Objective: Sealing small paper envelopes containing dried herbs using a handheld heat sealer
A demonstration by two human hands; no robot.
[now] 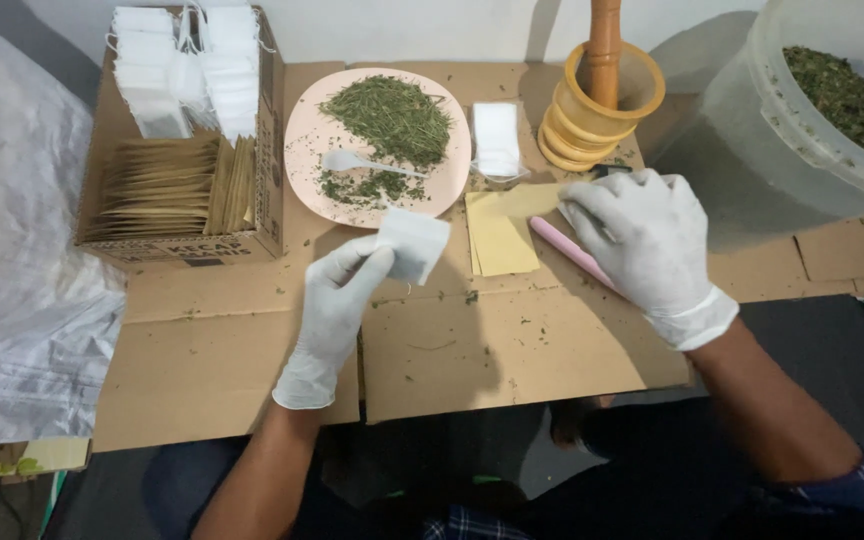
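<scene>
I am pinching a small white paper filter bag (413, 244) between the thumb and fingers of my left hand (337, 312), which is wearing a white glove, and I am holding it just above the brown cardboard sheet (512, 345) that covers the work surface. The bag is hanging close to the near rim of the round pink plate (302, 150), where a heap of dried green herb (389, 117) is lying with a small white plastic spoon (357, 162) beside it.

My right hand (649, 240), gloved the same way, is closing around a slim pink stick-shaped tool (567, 250), whose end is pointing out to the left, next to a stack of flat yellow paper envelopes (499, 235). My fingertips are reaching over the top corner of that stack.

Past the envelopes a small pile of white filter bags (497, 138) is sitting, and next to it a yellow ribbed mortar with a wooden pestle (600, 95) is standing upright. On my left an open cardboard box (182, 160) is holding more white bags and rows of tan envelopes. At the far right a large translucent plastic tub (812, 110) is holding more dried herb.
</scene>
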